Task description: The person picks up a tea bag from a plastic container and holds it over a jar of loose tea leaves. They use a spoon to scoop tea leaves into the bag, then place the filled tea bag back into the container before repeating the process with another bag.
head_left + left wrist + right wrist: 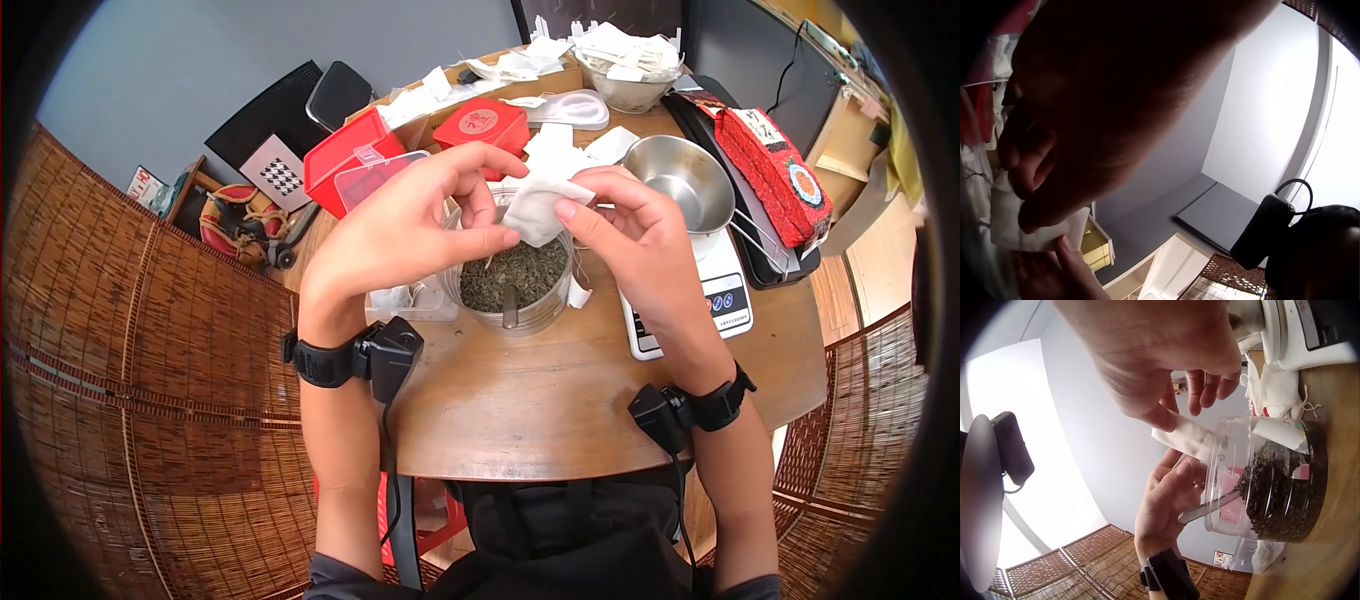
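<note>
A small white cloth tea bag (pixel 540 212) is held above a clear plastic jar (pixel 1211 487) of dried, dark green chopped leaves (pixel 515 275). My left hand (pixel 405 225) pinches the bag's left edge between thumb and fingers. On the other side, my right hand (pixel 645 235) grips the bag's right corner with thumb and fingertips. A spoon handle (pixel 1200 512) sticks up out of the leaves and leans on the jar's rim. The right wrist view shows the bag just outside the jar's mouth, with both thumbs on it.
Right of the jar, a steel pot (pixel 690 180) stands on a white kitchen scale (pixel 738 305). Behind are a red box (pixel 485 122), an open red box (pixel 345 155) and a bowl (pixel 640 95) heaped with white bags. A red package (pixel 770 175) lies far right.
</note>
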A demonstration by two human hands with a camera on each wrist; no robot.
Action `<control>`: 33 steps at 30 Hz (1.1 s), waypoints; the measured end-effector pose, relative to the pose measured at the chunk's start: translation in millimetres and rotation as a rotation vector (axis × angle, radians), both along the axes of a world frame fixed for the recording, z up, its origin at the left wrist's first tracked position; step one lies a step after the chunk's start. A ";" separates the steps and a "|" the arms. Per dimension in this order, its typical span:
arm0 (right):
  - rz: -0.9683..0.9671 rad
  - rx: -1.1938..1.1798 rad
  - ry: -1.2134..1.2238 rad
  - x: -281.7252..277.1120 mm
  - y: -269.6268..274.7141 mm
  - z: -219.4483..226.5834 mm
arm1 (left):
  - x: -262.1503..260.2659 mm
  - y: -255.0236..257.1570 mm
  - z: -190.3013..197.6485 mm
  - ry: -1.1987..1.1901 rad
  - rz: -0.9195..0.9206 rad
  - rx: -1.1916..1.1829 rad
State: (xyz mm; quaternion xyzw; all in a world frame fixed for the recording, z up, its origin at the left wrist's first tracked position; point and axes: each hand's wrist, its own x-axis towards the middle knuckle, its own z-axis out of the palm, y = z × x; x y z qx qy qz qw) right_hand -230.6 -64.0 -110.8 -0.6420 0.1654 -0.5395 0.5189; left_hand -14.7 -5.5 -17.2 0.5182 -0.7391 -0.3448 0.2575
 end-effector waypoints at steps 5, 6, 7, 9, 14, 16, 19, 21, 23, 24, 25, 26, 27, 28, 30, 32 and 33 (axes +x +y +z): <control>0.096 0.222 0.008 -4.6 7.2 9.6 | 4.1 -4.6 -8.7 -0.097 -0.034 -0.191; 0.110 0.265 0.003 -4.7 7.4 10.0 | 4.1 -5.0 -8.0 -0.097 -0.034 -0.191; 0.110 0.265 0.003 -4.1 7.2 9.6 | 3.9 -5.5 -6.6 -0.088 -0.034 -0.175; 0.068 0.209 -0.023 -1.9 6.6 8.2 | 3.2 -5.3 -4.7 -0.079 -0.035 -0.158; 0.063 0.300 -0.076 -1.0 9.5 9.7 | 2.3 -3.4 2.9 0.054 0.114 0.113; 0.065 0.328 -0.060 -0.3 11.5 9.1 | 2.6 -6.9 -6.6 0.137 0.103 0.074; 0.109 0.239 -0.039 0.5 11.6 6.7 | 0.4 -5.7 -11.0 0.239 0.103 0.019; 0.095 0.147 0.077 -1.5 11.0 7.2 | 0.7 -4.9 -11.6 0.257 0.113 0.003; 0.076 0.088 0.113 -2.4 9.8 8.3 | 2.9 -5.2 -13.3 0.222 0.125 0.031; 0.057 0.028 0.149 -2.5 9.5 8.6 | 2.3 -5.8 -13.1 0.223 0.125 0.030; 0.057 0.028 0.149 -2.3 9.6 8.3 | 1.2 -7.1 -12.5 0.243 0.105 0.025; 0.052 0.024 0.146 -2.1 9.8 7.5 | 0.3 -7.6 -11.6 0.264 0.084 0.019; 0.046 0.020 0.143 -2.0 9.8 6.8 | -0.6 -6.3 -8.1 0.264 0.084 0.018; 0.046 0.019 0.143 -2.2 9.2 6.4 | -2.0 -3.9 -2.6 0.146 0.073 0.001; 0.067 0.097 0.117 -2.5 7.8 6.0 | -3.6 -0.9 -1.6 0.027 0.061 -0.015; 0.081 0.126 0.110 -3.1 8.4 8.2 | -5.4 1.5 -5.7 -0.202 0.017 -0.422; 0.095 0.155 0.104 -3.4 8.7 9.3 | -5.9 1.8 -4.6 -0.202 0.017 -0.422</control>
